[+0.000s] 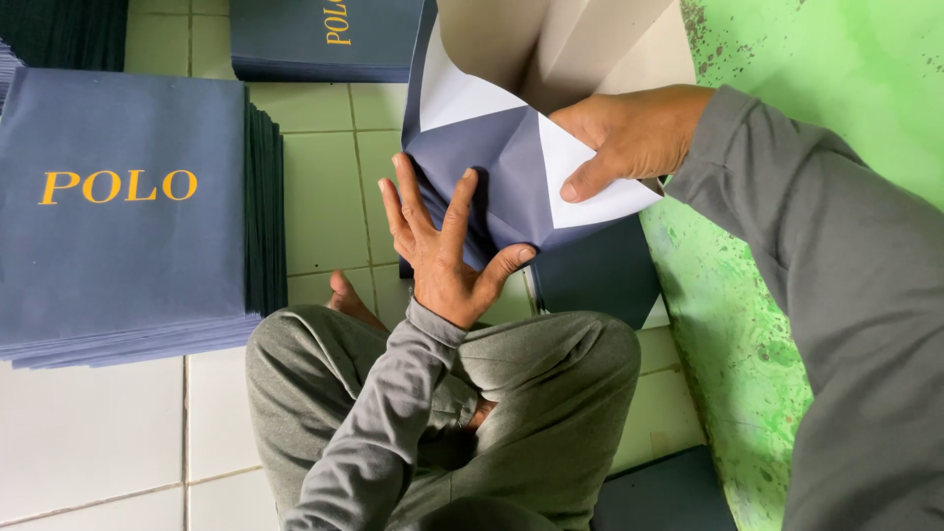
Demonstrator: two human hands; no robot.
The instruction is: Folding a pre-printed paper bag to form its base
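Two hands work one navy paper sheet (511,167): left hand (442,251) splayed flat, right hand (624,138) pinching it.

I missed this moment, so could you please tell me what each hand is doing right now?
Left hand: open, fingers spread, pressing the navy paper bag.
Right hand: closed, pinching the bag's white folded flap.

A stack of flat navy bags (118,197) with gold lettering lies left.

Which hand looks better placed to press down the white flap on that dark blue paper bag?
Probably the right hand: it already pinches the white flap of the dark blue paper bag. The left hand lies spread flat against the bag's lower part, bracing it.
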